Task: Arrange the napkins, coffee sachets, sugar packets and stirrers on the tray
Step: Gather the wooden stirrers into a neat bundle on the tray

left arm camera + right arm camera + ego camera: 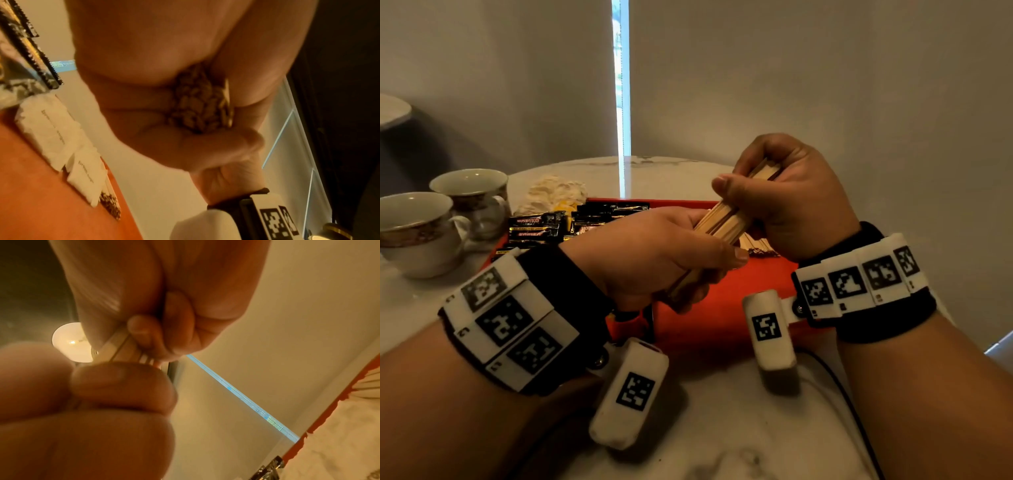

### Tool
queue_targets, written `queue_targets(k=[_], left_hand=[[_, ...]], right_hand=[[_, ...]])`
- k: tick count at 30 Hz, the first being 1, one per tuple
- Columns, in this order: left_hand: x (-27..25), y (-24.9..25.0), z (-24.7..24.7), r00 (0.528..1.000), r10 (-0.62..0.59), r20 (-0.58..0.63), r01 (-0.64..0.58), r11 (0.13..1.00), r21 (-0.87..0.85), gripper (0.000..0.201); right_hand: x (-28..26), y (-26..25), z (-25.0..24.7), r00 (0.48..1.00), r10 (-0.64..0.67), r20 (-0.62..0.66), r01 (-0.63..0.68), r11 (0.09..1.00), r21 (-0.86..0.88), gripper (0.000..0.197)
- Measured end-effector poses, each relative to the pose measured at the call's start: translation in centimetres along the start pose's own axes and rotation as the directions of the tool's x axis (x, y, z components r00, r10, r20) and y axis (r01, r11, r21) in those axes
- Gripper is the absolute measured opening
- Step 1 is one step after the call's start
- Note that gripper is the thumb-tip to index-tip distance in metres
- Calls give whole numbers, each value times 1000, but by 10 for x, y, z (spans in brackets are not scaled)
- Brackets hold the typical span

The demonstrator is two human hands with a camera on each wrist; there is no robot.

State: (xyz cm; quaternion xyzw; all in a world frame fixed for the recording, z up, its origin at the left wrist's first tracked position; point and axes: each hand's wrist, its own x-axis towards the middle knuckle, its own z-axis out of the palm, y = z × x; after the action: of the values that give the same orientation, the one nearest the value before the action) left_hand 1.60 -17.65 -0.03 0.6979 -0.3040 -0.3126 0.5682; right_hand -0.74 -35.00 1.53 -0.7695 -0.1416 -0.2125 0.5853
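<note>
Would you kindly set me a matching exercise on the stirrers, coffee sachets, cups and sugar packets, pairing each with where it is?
Things:
1. stirrers
2. coffee sachets
3. cups
4. sugar packets

Places:
A. on the table, left of the tray
B. gripped in both hands, above the tray
C. white, lying on the tray's red floor
D. dark, at the tray's far left

Pairs: 1-B, 2-D, 3-A, 4-C
</note>
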Motion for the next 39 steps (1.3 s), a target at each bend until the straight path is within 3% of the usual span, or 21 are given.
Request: queue_targets(k=[2, 4, 6, 8, 9, 10, 13, 15, 19, 23, 24, 26, 33, 36, 39], left_hand=[[0, 0, 1, 1000, -2, -24, 2, 1000, 7, 12], [1, -2, 1, 999, -30, -28, 29, 1000, -4, 12], [2, -3, 2, 999, -50, -19, 50, 999, -23, 11], [3, -3, 1, 998, -63, 9, 64, 997, -42, 12], [3, -4, 0, 997, -68, 31, 70, 996, -56, 15], [3, -4, 0, 996, -70, 58, 74, 995, -71, 16], [2, -5, -1, 989, -77, 127, 86, 993, -74, 11], [3, -5, -3, 985, -85, 149, 96, 993, -72, 16], [1, -2, -7, 970, -80, 229, 126, 973, -194, 14], [2, -4, -5, 945, -76, 317, 157, 958, -240, 22], [2, -4, -4, 950, -74, 304, 150, 961, -234, 19], [2, -1, -1, 973, -66, 223, 120, 963, -241, 6], [4, 2, -1, 999, -25, -42, 19, 990, -141, 42], [3, 2, -2, 998, -40, -47, 30, 982, -186, 46], [2, 3, -3, 999, -50, 22, 54, 957, -284, 39]], right_hand=[[-1, 0, 0, 1000, -10, 15, 10, 1000, -4, 23], [1, -1, -2, 1000, 4, 26, -3, 999, -45, 27], [3, -2, -8, 999, 5, -39, -5, 1000, -6, 50], [7, -4, -15, 982, 49, -180, -23, 990, 143, 80], [9, -5, -17, 973, 76, -217, -34, 981, 192, 85], [10, -5, -17, 977, 84, -194, -40, 974, 221, 86], [8, 0, -6, 994, 73, 83, -86, 982, 167, 99], [5, 1, -4, 986, 61, 152, -84, 985, 149, 99], [5, 2, -14, 991, -59, 118, 10, 927, 375, 85], [3, 1, 4, 990, -99, 96, 41, 874, 483, 40], [4, 1, 6, 994, -90, 68, 45, 866, 498, 37], [3, 0, 6, 997, -76, 9, 62, 866, 497, 41], [2, -3, 4, 987, 61, -146, 4, 913, 407, 52], [2, -2, 8, 974, 121, -190, -55, 946, 321, 53], [2, -3, 3, 989, 114, -98, -74, 937, 341, 76]])
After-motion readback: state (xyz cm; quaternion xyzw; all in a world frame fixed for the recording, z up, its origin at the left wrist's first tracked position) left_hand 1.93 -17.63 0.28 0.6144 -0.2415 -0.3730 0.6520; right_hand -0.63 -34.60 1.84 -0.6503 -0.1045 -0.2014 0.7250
